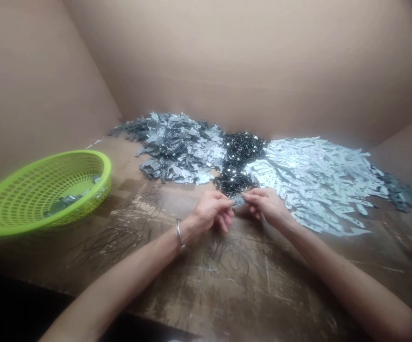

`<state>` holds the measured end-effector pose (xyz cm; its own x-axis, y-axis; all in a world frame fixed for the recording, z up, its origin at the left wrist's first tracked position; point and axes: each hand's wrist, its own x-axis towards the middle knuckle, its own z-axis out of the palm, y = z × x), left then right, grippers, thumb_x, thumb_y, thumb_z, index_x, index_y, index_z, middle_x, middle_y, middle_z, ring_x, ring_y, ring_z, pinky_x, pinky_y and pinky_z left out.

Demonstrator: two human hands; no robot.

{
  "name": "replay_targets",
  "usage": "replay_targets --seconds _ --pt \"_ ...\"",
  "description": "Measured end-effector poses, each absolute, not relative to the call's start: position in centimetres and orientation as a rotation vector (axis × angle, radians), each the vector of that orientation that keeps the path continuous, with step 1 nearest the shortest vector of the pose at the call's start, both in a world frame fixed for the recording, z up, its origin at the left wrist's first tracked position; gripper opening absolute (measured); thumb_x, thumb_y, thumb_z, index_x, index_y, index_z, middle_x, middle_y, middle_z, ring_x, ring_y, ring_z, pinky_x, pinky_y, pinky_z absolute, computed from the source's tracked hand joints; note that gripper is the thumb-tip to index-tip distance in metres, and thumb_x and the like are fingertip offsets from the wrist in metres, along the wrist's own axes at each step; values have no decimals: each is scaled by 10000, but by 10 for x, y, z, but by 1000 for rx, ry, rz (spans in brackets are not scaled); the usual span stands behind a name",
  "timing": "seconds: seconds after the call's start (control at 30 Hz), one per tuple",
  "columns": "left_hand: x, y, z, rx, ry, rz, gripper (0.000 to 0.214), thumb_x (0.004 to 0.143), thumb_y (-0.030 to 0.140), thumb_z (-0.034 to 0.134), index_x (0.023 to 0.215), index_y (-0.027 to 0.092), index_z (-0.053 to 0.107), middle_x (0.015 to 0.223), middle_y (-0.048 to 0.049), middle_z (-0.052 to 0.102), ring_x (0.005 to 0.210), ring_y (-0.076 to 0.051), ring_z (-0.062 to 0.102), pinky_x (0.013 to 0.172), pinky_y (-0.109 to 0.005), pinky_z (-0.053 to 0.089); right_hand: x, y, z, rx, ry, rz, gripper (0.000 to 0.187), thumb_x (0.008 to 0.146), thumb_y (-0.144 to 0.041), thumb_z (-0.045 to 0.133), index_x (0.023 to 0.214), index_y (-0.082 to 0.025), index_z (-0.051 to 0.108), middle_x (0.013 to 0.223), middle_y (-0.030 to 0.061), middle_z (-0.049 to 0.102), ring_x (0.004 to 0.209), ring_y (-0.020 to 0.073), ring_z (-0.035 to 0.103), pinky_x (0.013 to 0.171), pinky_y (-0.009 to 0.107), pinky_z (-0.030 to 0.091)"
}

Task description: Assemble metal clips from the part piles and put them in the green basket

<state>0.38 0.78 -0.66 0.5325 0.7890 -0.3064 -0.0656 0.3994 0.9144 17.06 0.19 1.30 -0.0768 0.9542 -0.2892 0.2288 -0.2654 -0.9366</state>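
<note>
Between my two hands is a small flat metal plate [239,201], held just in front of the dark pile. My left hand [215,209], below a silver bangle [180,232], pinches the plate's left end. At its right end, the fingertips of my right hand [268,205] are closed on it too. Right behind the hands lies a heap of small dark rivet-like pieces [243,152] with shiny heads. Whether one of these sits in the plate is too small to tell.
A pile of irregular grey metal plates [184,149] lies back left, long pale metal strips [320,175] to the right. A lime-green basket [106,166] at left holds a few metal parts [65,203]. Cardboard walls [227,61] enclose the worn table [206,285].
</note>
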Motion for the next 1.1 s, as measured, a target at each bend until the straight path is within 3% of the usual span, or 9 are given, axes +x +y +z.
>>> replay_targets --seconds 0.27,0.4,0.53,0.83,0.93,1.1 --pt "5 4 -10 858 933 707 177 689 262 530 662 108 446 512 -13 527 341 -95 478 269 -213 388 167 1 15 -1556 -1369 1431 299 700 -397 509 580 -124 532 408 -29 452 322 50 382 300 167 271" --pt "-4 9 -10 850 1006 770 172 685 248 541 645 104 456 498 -3 515 323 -72 454 252 -179 360 185 8 18 -1664 -1534 1061 227 719 -349 497 762 -144 587 623 28 578 475 92 490 406 209 380" --pt "-16 16 -8 846 1020 845 150 682 218 547 649 103 456 523 -11 524 350 -76 473 263 -183 375 195 7 12 -1656 -1918 732 148 725 -265 505 740 -159 608 763 45 597 691 133 531 617 281 430" --pt "-20 16 -23 860 975 878 187 678 274 555 692 103 479 552 -21 543 356 -79 485 274 -189 393 152 -4 -12 -1481 -2324 406 157 753 -231 472 679 -154 586 708 42 551 638 122 493 568 243 382" --pt "-19 16 -23 858 976 865 200 664 283 567 673 109 469 533 -12 540 346 -79 478 264 -187 384 155 -3 -9 -1488 -2297 467 169 754 -219 470 656 -152 590 684 41 561 624 121 503 570 248 394" --pt "-15 14 -12 828 1003 794 167 661 213 564 618 106 444 509 -17 536 341 -80 474 266 -184 378 176 1 14 -1608 -1934 1008 145 721 -274 512 696 -161 599 603 14 590 516 108 529 479 240 431"
